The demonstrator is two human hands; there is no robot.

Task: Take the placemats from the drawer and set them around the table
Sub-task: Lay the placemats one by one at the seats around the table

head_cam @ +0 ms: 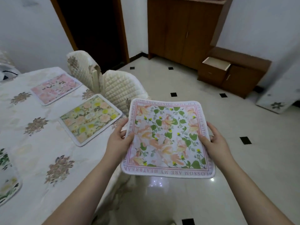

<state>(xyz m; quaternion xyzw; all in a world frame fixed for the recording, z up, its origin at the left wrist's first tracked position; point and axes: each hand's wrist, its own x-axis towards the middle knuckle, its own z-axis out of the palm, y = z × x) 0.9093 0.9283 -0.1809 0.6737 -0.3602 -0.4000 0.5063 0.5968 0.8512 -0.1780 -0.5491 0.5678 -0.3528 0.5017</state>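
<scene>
I hold a floral placemat (168,138) with a lettered border flat in the air over the floor, just right of the table's edge. My left hand (119,140) grips its left edge, and my right hand (214,142) grips its right edge. On the table (32,143) lie a pink placemat (56,88), a yellow-green placemat (90,119) and, at the left edge of view, part of a third placemat (7,176). An open drawer (216,63) shows in the low cabinet at the back right.
Two quilted chairs (120,88) stand pushed against the table's far side. A tall wooden wardrobe (183,30) stands at the back, next to a dark doorway (90,30). Tiled floor (243,176) spreads to the right.
</scene>
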